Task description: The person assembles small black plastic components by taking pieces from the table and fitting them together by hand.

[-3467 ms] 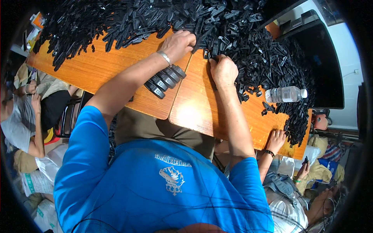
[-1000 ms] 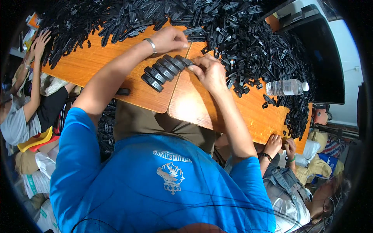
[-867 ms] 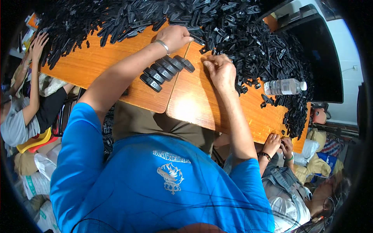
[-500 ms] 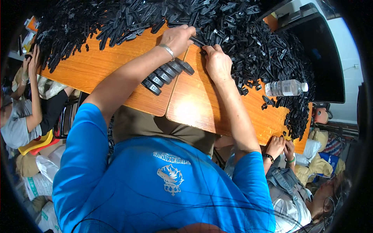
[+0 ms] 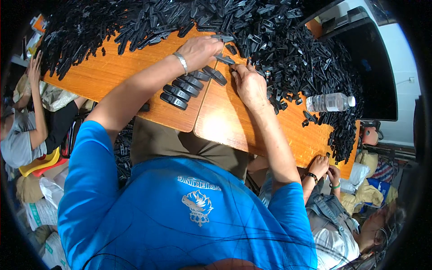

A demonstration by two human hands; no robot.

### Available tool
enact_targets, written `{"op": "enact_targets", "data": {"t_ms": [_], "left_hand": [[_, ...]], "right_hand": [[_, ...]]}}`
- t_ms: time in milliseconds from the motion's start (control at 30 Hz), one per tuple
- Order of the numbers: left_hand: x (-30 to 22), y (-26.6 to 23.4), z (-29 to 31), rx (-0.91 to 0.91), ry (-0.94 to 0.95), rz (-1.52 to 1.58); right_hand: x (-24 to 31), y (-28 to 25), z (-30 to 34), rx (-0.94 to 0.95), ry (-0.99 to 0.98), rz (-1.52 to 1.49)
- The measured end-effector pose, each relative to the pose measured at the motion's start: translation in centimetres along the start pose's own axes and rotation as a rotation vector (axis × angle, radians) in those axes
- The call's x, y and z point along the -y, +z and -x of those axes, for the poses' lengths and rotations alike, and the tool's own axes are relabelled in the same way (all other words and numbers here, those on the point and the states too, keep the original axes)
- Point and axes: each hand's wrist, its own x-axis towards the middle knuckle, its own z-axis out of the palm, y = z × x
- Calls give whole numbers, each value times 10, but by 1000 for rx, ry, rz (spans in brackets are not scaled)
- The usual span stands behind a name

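- The fingers of my left hand [image 5: 201, 48] are curled in and closed on one end of a slim dark grey piece [image 5: 225, 59], just above the table.
- The fingers of my right hand [image 5: 251, 85] are bent toward the piece's other end; I cannot tell whether they grip it or only touch it.
- A silver bracelet [image 5: 181, 63] circles my left wrist.
- Near my left wrist, a slanting row of rounded black pieces [image 5: 185, 87] lies side by side on the orange-brown wooden table [image 5: 229, 108], partly overlapped by my hand.
- Beyond both hands, a great heap of loose black parts [image 5: 288, 58] spreads along the far side and down the right.
- At the heap's right-hand stretch, a clear plastic bottle [image 5: 330, 102] with a white cap lies on its side; I cannot tell how full it is.
- At the table's right edge is a co-worker's hand [image 5: 319, 166] with a dark bracelet; at the far left, another co-worker's hand [image 5: 33, 69] is raised near the heap.
- Low on my left stands a white sack [image 5: 45, 213] with green marks, its contents hidden.
- At lower right, a tan sack [image 5: 357, 198] sits crumpled, its inside also out of sight.
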Motion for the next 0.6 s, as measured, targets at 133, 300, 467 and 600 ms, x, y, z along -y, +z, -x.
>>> {"op": "enact_targets", "data": {"t_ms": [133, 300, 467, 600], "left_hand": [[-2, -5, 7, 10, 48, -2], [-3, -13, 9, 66, 63, 73], [1, -10, 8, 36, 27, 42], [20, -3, 14, -204, 178, -172]], "right_hand": [[-2, 3, 0, 72, 60, 77], [-2, 5, 3, 61, 1, 161], [1, 0, 6, 99, 10, 267], [5, -4, 3, 10, 56, 112]]}}
